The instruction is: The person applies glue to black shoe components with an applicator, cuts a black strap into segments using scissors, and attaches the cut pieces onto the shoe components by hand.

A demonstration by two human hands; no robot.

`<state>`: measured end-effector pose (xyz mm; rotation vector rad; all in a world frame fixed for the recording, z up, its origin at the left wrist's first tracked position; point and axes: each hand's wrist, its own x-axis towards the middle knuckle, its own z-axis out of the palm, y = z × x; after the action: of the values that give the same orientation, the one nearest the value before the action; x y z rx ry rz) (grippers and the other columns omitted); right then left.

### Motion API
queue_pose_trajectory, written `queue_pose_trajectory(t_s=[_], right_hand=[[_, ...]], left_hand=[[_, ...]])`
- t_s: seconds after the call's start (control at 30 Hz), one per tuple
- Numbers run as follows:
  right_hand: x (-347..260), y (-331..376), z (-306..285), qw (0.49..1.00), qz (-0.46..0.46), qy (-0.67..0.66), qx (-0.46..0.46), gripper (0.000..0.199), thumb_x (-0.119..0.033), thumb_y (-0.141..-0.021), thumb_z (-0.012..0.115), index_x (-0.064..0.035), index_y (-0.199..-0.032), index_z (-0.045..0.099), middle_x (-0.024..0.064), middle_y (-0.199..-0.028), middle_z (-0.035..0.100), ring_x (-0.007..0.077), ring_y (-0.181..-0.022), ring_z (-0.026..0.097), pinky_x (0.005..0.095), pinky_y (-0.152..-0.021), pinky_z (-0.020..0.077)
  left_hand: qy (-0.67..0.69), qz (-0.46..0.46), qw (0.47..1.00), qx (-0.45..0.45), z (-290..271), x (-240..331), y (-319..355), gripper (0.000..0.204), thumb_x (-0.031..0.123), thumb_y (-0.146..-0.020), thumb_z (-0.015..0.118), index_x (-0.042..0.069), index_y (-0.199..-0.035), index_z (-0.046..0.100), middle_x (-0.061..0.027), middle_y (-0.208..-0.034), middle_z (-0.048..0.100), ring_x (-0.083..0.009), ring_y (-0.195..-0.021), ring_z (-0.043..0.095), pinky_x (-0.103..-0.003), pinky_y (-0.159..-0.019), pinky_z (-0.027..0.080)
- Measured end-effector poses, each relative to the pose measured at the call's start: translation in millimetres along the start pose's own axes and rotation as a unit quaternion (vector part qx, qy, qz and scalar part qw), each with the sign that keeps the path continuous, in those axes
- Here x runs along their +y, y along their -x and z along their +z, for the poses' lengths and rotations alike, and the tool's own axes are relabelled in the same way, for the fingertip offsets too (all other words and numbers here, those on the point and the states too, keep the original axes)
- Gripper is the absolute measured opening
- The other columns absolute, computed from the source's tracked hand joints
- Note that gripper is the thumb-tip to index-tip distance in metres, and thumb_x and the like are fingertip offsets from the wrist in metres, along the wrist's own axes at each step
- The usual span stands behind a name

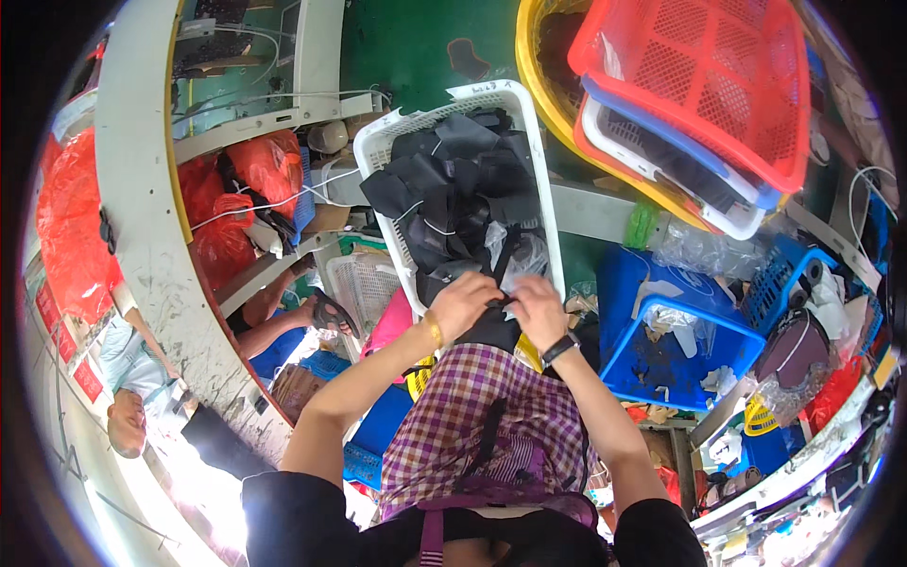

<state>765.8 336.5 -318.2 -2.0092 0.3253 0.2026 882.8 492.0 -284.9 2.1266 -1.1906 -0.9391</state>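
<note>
My left hand [461, 307] and my right hand [539, 314] are close together over the near end of a white plastic basket [550, 203]. Fingers of both are closed in a pinch on a piece of black fabric, mostly covered by them. A narrow black strip [508, 250] runs up from between the hands into the basket. Dark cut fabric pieces [458, 156] fill the basket in a loose heap, with white ties and crumpled clear plastic [529, 255] among them. Below the hands, a purple checked apron [472, 406] covers my lap.
At the upper right, red, blue and white baskets [699, 85] are stacked in a yellow tub [531, 57]. A blue bin [680, 354] with scraps stands to the right. Left are a pale machine table [142, 189], red plastic bags [260, 175] and another person [128, 416].
</note>
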Motion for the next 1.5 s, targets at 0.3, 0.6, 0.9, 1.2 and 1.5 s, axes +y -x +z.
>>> queue_pose_trajectory(t_s=[0.3, 0.6, 0.9, 1.2, 1.5], right_hand=[[-150.0, 53.2, -76.1, 0.963, -0.211, -0.117, -0.118, 0.011, -0.015, -0.074, 0.061, -0.0065, -0.08, 0.059, 0.0108, -0.104, 0.054, 0.0303, -0.107, 0.049, 0.0418, -0.091, 0.0402], [-242.6, 71.3, -161.8, 0.831, -0.343, -0.405, -0.169, 0.016, -0.014, -0.079, 0.062, -0.0011, -0.074, 0.054, 0.0178, -0.108, 0.051, 0.0365, -0.1, 0.05, 0.0454, -0.083, 0.0426], [-229.1, 140.9, -338.3, 0.689, -0.348, -0.607, 0.189, 0.028, -0.028, -0.083, 0.062, -0.0183, -0.062, 0.047, -0.0064, -0.073, 0.054, 0.0046, -0.056, 0.042, 0.0238, -0.058, 0.0337], [-195.0, 298.6, -514.6, 0.696, -0.328, -0.477, 0.424, 0.019, -0.007, -0.087, 0.053, -0.0044, -0.105, 0.05, 0.0062, -0.093, 0.052, 0.0148, -0.083, 0.046, 0.0291, -0.066, 0.0401], [-256.7, 123.0, -321.9, 0.933, -0.102, -0.27, 0.216, 0.06, -0.004, -0.067, 0.074, 0.0006, -0.121, 0.047, 0.0109, -0.109, 0.059, 0.0176, -0.095, 0.058, 0.0256, -0.066, 0.0468]], left_hand=[[0.099, -0.048, 0.99, 0.089, 10.5, 5.7, -21.0, 0.081, 0.017, -0.066, 0.075, 0.005, -0.134, 0.032, -0.0179, -0.134, 0.038, -0.0367, -0.127, 0.032, -0.04, -0.106, 0.026], [0.025, 0.002, 0.99, 0.138, 51.0, -3.9, -43.5, 0.069, 0.021, -0.068, 0.071, 0.01, -0.129, 0.04, -0.0134, -0.131, 0.042, -0.0362, -0.126, 0.033, -0.042, -0.104, 0.028], [0.065, 0.005, 0.997, 0.029, 32.4, 76.3, -68.3, 0.019, 0.01, -0.066, 0.07, 0.01, -0.082, 0.061, -0.0064, -0.094, 0.063, -0.0266, -0.092, 0.058, -0.039, -0.08, 0.044], [-0.027, -0.081, 0.995, 0.041, -73.7, 43.9, -52.2, 0.015, 0.006, -0.073, 0.059, 0.011, -0.087, 0.06, -0.0084, -0.079, 0.063, -0.0272, -0.079, 0.062, -0.037, -0.075, 0.048], [-0.039, 0.353, 0.93, 0.096, -220.1, 334.0, -90.3, 0.027, -0.004, -0.064, 0.051, 0.014, -0.083, 0.058, -0.0019, -0.074, 0.061, -0.0221, -0.067, 0.061, -0.033, -0.059, 0.049]])
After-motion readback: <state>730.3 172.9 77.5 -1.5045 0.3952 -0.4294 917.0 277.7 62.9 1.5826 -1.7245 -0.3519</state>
